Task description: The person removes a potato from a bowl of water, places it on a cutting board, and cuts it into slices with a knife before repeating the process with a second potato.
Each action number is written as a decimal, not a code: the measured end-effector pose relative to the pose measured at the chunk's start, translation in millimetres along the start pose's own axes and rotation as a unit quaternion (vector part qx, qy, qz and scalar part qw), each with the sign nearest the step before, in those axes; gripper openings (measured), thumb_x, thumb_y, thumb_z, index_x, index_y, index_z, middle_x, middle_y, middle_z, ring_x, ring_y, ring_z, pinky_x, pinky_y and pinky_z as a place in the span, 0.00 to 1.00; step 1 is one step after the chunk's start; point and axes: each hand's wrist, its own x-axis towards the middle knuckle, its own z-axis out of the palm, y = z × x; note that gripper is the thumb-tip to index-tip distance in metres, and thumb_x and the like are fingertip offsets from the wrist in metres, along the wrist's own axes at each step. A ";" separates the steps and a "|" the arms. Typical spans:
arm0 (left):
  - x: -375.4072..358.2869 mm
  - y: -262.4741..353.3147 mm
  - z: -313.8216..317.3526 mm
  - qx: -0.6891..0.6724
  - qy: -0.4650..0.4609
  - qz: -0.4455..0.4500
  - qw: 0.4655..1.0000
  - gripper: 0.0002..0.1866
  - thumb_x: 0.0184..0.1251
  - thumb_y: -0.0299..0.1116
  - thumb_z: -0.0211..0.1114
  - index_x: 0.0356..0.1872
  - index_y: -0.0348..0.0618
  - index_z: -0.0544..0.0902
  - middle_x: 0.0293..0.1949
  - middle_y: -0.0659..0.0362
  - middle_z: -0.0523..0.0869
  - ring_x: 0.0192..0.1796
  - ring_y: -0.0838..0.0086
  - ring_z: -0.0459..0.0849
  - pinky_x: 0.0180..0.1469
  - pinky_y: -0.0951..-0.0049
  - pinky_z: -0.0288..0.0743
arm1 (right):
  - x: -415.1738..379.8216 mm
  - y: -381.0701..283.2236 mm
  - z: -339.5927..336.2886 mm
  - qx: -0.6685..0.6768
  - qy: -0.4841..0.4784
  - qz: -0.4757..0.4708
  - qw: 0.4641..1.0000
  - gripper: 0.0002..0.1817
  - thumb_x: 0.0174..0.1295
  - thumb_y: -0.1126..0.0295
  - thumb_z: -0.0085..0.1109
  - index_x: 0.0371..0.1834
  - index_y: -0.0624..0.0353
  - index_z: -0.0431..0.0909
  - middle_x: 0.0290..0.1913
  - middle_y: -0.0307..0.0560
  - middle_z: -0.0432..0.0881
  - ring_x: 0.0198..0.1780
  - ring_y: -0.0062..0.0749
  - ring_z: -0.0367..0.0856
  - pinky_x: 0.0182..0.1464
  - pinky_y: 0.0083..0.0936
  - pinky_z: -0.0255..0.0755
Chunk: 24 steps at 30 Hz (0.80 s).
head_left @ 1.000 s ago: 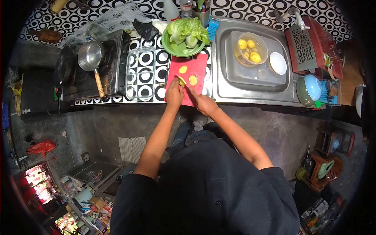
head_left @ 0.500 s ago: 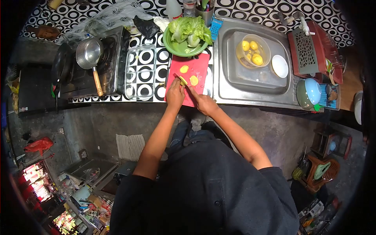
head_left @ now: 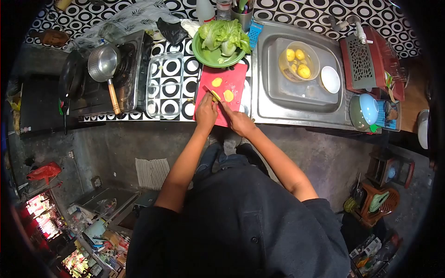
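A red cutting board [head_left: 237,78] lies on the counter below the green bowl. My left hand [head_left: 206,110] is closed on a piece of potato [head_left: 214,94] at the board's left part. My right hand [head_left: 241,122] grips a knife, its blade reaching up and left against that piece; the handle is hidden in the fingers. Two pale yellow potato slices lie flat on the board, one [head_left: 216,82] above the hands and another [head_left: 228,96] right of the blade.
Leafy greens [head_left: 225,37] fill the green bowl [head_left: 204,56]. At left are a glass dish [head_left: 164,114] and a pan [head_left: 103,63] on the stove [head_left: 81,103]. Right, the sink [head_left: 266,109] holds a tub [head_left: 315,69] of potatoes and a white bowl [head_left: 330,79].
The whole view has shifted slightly to the left. Both hands keep their places on the board, with no clear change in what they hold.
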 end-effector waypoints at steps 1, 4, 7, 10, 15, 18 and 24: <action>-0.1 -1.3 0.7 0.001 0.000 0.003 1.000 0.20 0.64 0.27 0.68 0.56 0.33 0.79 0.60 0.43 0.82 0.61 0.49 0.82 0.61 0.58 0.78 | 0.4 -0.2 0.6 0.008 0.010 -0.005 1.000 0.47 0.59 0.79 0.54 0.83 0.53 0.47 0.33 0.68 0.83 0.37 0.66 0.84 0.44 0.55 0.76; 1.8 0.7 -2.3 0.000 0.000 0.008 1.000 0.20 0.64 0.27 0.68 0.56 0.33 0.79 0.60 0.43 0.82 0.60 0.48 0.82 0.61 0.57 0.78 | 2.0 -1.2 1.5 0.016 0.006 0.000 1.000 0.47 0.58 0.79 0.55 0.83 0.52 0.46 0.34 0.68 0.83 0.37 0.67 0.84 0.44 0.55 0.76; 1.7 2.5 -4.5 -0.003 0.001 0.012 1.000 0.19 0.64 0.27 0.68 0.55 0.33 0.79 0.60 0.42 0.82 0.60 0.48 0.82 0.61 0.57 0.78 | 5.6 -1.7 3.3 0.007 0.002 0.004 1.000 0.49 0.57 0.79 0.55 0.84 0.51 0.45 0.35 0.69 0.83 0.38 0.67 0.84 0.45 0.55 0.76; 2.1 0.6 -3.9 -0.002 0.004 0.014 1.000 0.19 0.63 0.26 0.68 0.55 0.33 0.79 0.59 0.42 0.82 0.60 0.48 0.82 0.61 0.57 0.78 | 5.7 -2.0 3.6 -0.001 -0.006 0.010 1.000 0.50 0.56 0.80 0.55 0.84 0.51 0.44 0.36 0.70 0.83 0.39 0.67 0.83 0.45 0.54 0.76; 2.5 0.5 -3.8 -0.007 0.001 0.007 1.000 0.19 0.64 0.26 0.68 0.55 0.32 0.80 0.59 0.43 0.83 0.60 0.48 0.83 0.61 0.58 0.78 | 7.0 0.3 5.1 0.018 0.002 0.002 1.000 0.50 0.57 0.81 0.54 0.84 0.50 0.43 0.36 0.70 0.83 0.39 0.67 0.83 0.45 0.56 0.75; -0.5 -1.2 -3.5 -0.009 0.007 0.003 1.000 0.20 0.64 0.27 0.68 0.56 0.30 0.80 0.60 0.42 0.83 0.61 0.50 0.83 0.62 0.59 0.78 | 15.3 -0.9 0.6 0.020 -0.001 0.001 1.000 0.47 0.59 0.79 0.53 0.84 0.53 0.45 0.35 0.69 0.83 0.39 0.66 0.84 0.44 0.56 0.75; -0.9 -2.4 -2.9 -0.019 0.007 0.000 1.000 0.21 0.64 0.28 0.68 0.57 0.30 0.80 0.60 0.42 0.83 0.61 0.50 0.82 0.62 0.59 0.78 | 18.3 -7.3 -4.8 0.022 -0.024 0.021 0.999 0.45 0.62 0.77 0.52 0.84 0.51 0.44 0.37 0.71 0.84 0.40 0.68 0.84 0.44 0.57 0.75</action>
